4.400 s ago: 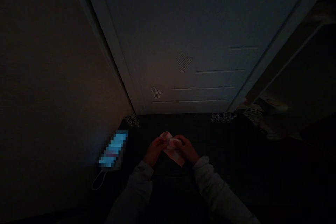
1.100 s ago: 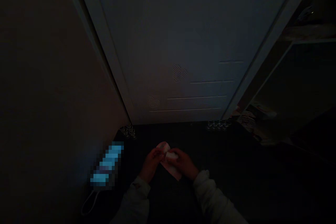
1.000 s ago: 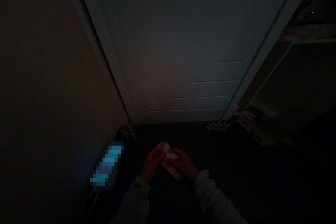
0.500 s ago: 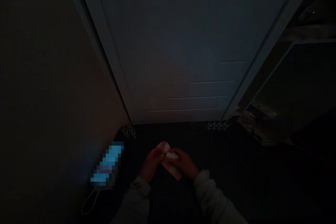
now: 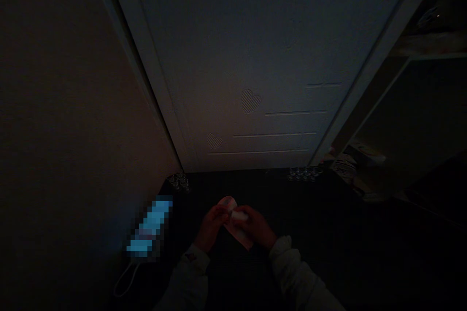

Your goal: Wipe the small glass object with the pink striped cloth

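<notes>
In dim light, both hands meet above a dark tabletop (image 5: 233, 277). My left hand (image 5: 208, 228) is closed, its fingertips pinching a pinkish sheet (image 5: 241, 238), which looks like paper, near its curled upper end. The sheet's lower end slants down to the right under my right hand (image 5: 260, 227). My right hand is closed around a small whitish piece (image 5: 240, 215), whose kind is too dark to make out. Its tip points toward the left fingertips and is close to or touching the sheet. Pale sleeves cover both forearms.
A lit, pixelated phone-like screen (image 5: 150, 228) with a white cable loop (image 5: 126, 282) is at the left. Small shiny metallic-looking items sit at the back left (image 5: 178, 181) and back right (image 5: 304, 174). A pale panel with embossed hearts (image 5: 251, 101) rises behind the table.
</notes>
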`<state>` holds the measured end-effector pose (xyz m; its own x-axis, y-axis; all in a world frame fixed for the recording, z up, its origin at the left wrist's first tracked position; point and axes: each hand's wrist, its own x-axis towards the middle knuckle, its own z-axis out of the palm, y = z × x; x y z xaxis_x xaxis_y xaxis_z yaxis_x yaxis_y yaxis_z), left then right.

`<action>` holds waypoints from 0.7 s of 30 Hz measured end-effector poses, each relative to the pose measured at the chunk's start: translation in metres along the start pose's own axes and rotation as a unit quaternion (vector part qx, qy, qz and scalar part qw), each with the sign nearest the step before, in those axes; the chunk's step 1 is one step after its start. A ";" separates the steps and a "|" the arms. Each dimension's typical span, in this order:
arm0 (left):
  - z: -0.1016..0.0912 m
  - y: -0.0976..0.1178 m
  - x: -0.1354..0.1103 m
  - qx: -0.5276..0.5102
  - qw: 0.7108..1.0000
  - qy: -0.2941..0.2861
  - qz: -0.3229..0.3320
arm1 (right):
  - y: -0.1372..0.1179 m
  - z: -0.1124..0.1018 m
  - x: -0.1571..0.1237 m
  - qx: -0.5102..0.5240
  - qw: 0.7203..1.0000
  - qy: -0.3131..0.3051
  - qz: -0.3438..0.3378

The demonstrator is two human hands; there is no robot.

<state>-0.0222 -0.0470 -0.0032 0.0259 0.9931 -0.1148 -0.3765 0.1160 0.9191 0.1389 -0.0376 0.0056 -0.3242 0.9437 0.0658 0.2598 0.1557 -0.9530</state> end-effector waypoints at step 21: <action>-0.003 -0.002 0.001 -0.022 0.999 -0.020 -0.018 | 0.011 0.006 0.003 0.022 1.000 0.007 -0.003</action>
<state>-0.0241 -0.0462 -0.0058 0.0772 0.9882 -0.1320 -0.4150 0.1522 0.8970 0.1356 -0.0350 -0.0060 -0.3123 0.9469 0.0761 0.2169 0.1491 -0.9648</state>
